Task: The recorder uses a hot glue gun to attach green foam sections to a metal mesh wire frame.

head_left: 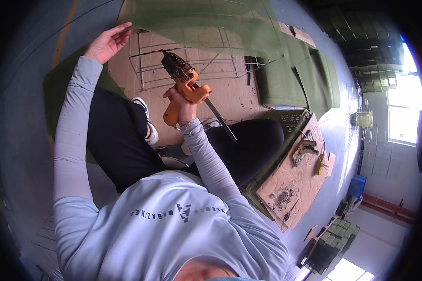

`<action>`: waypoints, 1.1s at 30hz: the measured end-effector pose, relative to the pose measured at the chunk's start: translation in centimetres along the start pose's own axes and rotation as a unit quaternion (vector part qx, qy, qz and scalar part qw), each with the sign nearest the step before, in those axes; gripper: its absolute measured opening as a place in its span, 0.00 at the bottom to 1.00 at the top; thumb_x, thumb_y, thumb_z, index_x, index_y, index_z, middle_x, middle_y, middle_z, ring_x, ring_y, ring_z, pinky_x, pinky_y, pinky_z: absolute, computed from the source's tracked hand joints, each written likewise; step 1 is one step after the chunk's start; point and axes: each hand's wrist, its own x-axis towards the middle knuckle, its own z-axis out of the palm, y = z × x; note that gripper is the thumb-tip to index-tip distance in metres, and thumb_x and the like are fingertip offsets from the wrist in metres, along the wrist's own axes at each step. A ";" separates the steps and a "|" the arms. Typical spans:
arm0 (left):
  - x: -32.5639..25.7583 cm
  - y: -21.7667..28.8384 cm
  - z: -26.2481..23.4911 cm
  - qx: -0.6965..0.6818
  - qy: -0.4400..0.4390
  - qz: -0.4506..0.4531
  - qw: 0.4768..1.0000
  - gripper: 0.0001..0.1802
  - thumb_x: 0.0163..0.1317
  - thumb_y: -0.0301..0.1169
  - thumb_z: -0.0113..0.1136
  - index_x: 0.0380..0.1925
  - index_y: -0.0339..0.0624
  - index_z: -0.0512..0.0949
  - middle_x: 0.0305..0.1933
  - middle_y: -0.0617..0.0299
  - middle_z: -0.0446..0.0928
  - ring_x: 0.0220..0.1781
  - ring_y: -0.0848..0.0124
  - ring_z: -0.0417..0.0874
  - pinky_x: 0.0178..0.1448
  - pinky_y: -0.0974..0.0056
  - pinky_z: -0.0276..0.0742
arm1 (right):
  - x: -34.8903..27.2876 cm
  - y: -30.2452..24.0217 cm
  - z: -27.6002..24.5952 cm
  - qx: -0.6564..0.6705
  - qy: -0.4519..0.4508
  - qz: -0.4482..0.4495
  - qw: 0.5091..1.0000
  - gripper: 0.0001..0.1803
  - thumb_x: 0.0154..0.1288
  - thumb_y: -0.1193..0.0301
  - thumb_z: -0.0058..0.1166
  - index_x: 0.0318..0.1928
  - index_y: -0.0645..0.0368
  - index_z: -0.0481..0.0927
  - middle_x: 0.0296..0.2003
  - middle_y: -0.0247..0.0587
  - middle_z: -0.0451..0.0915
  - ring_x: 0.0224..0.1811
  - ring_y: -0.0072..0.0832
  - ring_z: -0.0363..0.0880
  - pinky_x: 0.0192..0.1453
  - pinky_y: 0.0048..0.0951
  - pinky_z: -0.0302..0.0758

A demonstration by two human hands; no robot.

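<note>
Over cardboard [239,102], right hand [184,107] gripping glue gun [183,74], left hand [109,44] pinching green fabric [206,25], lettered shirt [169,239]

A wire frame [211,62] rests on brown cardboard [239,100] spread over the blue-grey floor [28,122].
</note>
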 end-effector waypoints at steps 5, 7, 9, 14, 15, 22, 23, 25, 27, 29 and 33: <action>0.6 -1.1 0.8 -0.005 -0.021 -0.004 1.000 0.14 0.59 0.27 0.51 0.46 0.36 0.73 0.41 0.64 0.75 0.41 0.77 0.76 0.44 0.74 0.75 | -0.1 0.0 -0.6 -0.008 -0.009 0.001 1.000 0.07 0.50 0.78 0.51 0.33 0.62 0.72 0.27 0.33 0.74 0.30 0.22 0.70 0.35 0.23 0.67; 0.2 -1.1 1.1 -0.007 -0.008 0.009 1.000 0.14 0.59 0.27 0.52 0.46 0.36 0.73 0.40 0.64 0.76 0.40 0.77 0.76 0.44 0.74 0.75 | -0.3 -0.2 -0.4 0.002 -0.015 0.006 1.000 0.07 0.50 0.78 0.51 0.33 0.62 0.72 0.27 0.34 0.74 0.30 0.22 0.70 0.35 0.23 0.67; 0.0 -1.0 1.3 -0.004 0.006 0.002 1.000 0.14 0.59 0.27 0.52 0.45 0.36 0.73 0.40 0.64 0.76 0.40 0.77 0.76 0.44 0.74 0.75 | -0.5 -0.6 0.0 -0.015 -0.006 0.019 1.000 0.05 0.51 0.77 0.49 0.31 0.63 0.72 0.27 0.35 0.73 0.30 0.22 0.70 0.36 0.23 0.67; 0.6 -1.1 1.5 -0.022 -0.019 -0.005 1.000 0.13 0.58 0.26 0.53 0.44 0.36 0.74 0.40 0.62 0.76 0.41 0.74 0.76 0.45 0.72 0.74 | -0.3 0.1 -0.7 -0.007 -0.011 0.012 1.000 0.07 0.51 0.78 0.51 0.33 0.62 0.72 0.27 0.34 0.74 0.31 0.22 0.71 0.35 0.22 0.68; 1.0 -1.5 1.4 -0.029 -0.045 -0.016 0.998 0.12 0.57 0.26 0.53 0.42 0.35 0.75 0.39 0.60 0.76 0.42 0.72 0.77 0.46 0.71 0.74 | -0.2 0.1 -1.4 -0.035 -0.027 0.004 0.999 0.07 0.51 0.78 0.51 0.33 0.62 0.72 0.27 0.34 0.74 0.31 0.22 0.71 0.36 0.22 0.68; 0.6 -0.4 0.1 0.012 0.004 -0.001 1.000 0.16 0.61 0.27 0.48 0.49 0.35 0.69 0.49 0.63 0.73 0.44 0.77 0.75 0.47 0.74 0.74 | -0.1 -0.5 -0.6 0.001 0.014 -0.008 1.000 0.10 0.50 0.76 0.51 0.35 0.62 0.71 0.25 0.33 0.74 0.28 0.21 0.70 0.33 0.22 0.67; 0.8 -0.5 0.3 0.012 0.000 -0.004 1.000 0.16 0.61 0.27 0.48 0.49 0.35 0.69 0.49 0.63 0.73 0.44 0.77 0.75 0.47 0.74 0.74 | 0.0 -0.6 -0.9 -0.002 0.013 -0.011 1.000 0.09 0.50 0.77 0.50 0.35 0.61 0.71 0.26 0.33 0.74 0.28 0.21 0.71 0.33 0.22 0.68; 1.0 -0.5 0.6 0.012 0.001 0.000 1.000 0.15 0.62 0.27 0.48 0.49 0.35 0.70 0.49 0.63 0.73 0.43 0.78 0.75 0.47 0.74 0.74 | 0.1 -0.7 -1.3 -0.004 0.012 -0.015 1.000 0.09 0.50 0.77 0.50 0.35 0.61 0.71 0.26 0.33 0.75 0.29 0.21 0.72 0.34 0.21 0.68; 0.9 -0.6 0.8 0.010 0.005 -0.003 1.000 0.15 0.62 0.27 0.48 0.49 0.35 0.70 0.48 0.63 0.73 0.43 0.77 0.75 0.47 0.74 0.74 | 0.1 -0.8 -1.6 -0.010 0.018 -0.014 1.000 0.08 0.49 0.77 0.49 0.33 0.61 0.72 0.25 0.33 0.75 0.28 0.21 0.72 0.34 0.22 0.68; 0.6 -0.5 0.9 0.009 0.012 -0.005 1.000 0.15 0.61 0.27 0.48 0.49 0.35 0.70 0.48 0.63 0.73 0.43 0.77 0.75 0.47 0.74 0.74 | 0.2 -0.7 -1.6 -0.003 0.021 -0.020 1.000 0.08 0.50 0.77 0.50 0.34 0.61 0.71 0.25 0.35 0.75 0.27 0.21 0.71 0.33 0.22 0.68; 0.2 -0.2 0.3 -0.007 0.007 0.003 1.000 0.15 0.60 0.26 0.49 0.48 0.35 0.70 0.47 0.62 0.74 0.43 0.77 0.75 0.47 0.73 0.74 | 0.2 0.0 -1.6 -0.034 0.029 -0.044 0.998 0.06 0.51 0.75 0.51 0.31 0.62 0.72 0.25 0.35 0.74 0.26 0.21 0.69 0.31 0.21 0.66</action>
